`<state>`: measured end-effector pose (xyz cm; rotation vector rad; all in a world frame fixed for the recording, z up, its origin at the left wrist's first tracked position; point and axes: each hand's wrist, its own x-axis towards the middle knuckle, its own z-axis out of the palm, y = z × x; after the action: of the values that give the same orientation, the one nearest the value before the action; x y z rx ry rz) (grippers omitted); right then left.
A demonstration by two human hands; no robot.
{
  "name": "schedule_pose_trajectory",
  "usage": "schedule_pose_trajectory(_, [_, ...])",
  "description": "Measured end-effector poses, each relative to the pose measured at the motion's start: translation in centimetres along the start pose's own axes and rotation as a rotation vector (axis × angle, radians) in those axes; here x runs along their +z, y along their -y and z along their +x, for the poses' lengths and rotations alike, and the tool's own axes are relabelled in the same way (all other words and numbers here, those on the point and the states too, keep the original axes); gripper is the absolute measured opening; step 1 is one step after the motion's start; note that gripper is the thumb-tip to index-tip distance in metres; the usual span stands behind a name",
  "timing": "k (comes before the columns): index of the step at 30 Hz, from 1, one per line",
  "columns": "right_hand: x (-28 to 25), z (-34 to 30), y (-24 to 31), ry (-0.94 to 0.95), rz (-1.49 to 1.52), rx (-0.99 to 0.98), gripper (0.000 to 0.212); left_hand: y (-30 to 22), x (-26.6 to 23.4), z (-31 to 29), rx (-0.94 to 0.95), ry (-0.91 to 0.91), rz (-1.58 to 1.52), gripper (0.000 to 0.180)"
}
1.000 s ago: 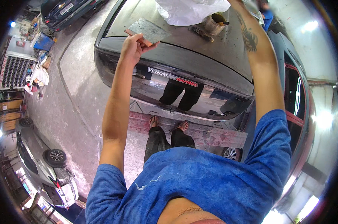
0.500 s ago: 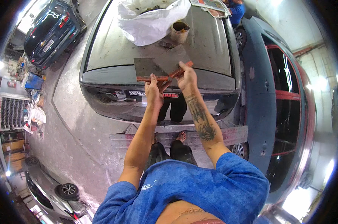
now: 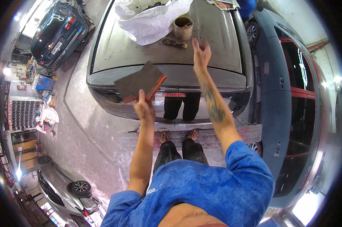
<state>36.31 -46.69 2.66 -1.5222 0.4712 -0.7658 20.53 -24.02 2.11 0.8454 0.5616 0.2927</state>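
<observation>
Our right hand point(image 3: 202, 56) ditched those orange-edged plates point(image 3: 140, 81) and hung loosely half-curled near the can point(image 3: 183, 33); our left hand point(image 3: 143, 109) gripped both.

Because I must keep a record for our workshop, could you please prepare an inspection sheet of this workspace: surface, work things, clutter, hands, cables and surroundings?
Surface: grey car panel, dusty, with dark specks.
Job's things: two flat plates with orange-red edges, overlapping; open tin standing on the panel.
Clutter: white bag; dark, dirty piece beside the tin; printed paper.
Hands: left hand holds both plates; right hand is raised near the tin, nothing seen in it.
Cables: nothing seen for certain.
Surroundings: blue-grey car at right; dark car and silver car at left; stained plank underfoot.
</observation>
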Motion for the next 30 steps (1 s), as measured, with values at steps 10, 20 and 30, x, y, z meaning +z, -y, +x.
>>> schedule_pose_trajectory(10, [7.6, 12.0, -0.8, 0.325, -0.644, -0.267, 0.039, -1.2, -16.3, -7.7, -0.100, -0.221, -0.012, 0.017])
schedule_pose_trajectory(20, [3.5, 15.4, 1.0, 0.070, -0.315, -0.523, 0.030, -0.3, -19.7, -9.7, -0.118, -0.238, -0.078, 0.012])
schedule_pose_trajectory(30, [-7.1, 13.0, -1.8, 0.051, 0.518, 0.099, 0.017, -0.1, -18.9, -9.4, -0.225, -0.106, -0.076, 0.014])
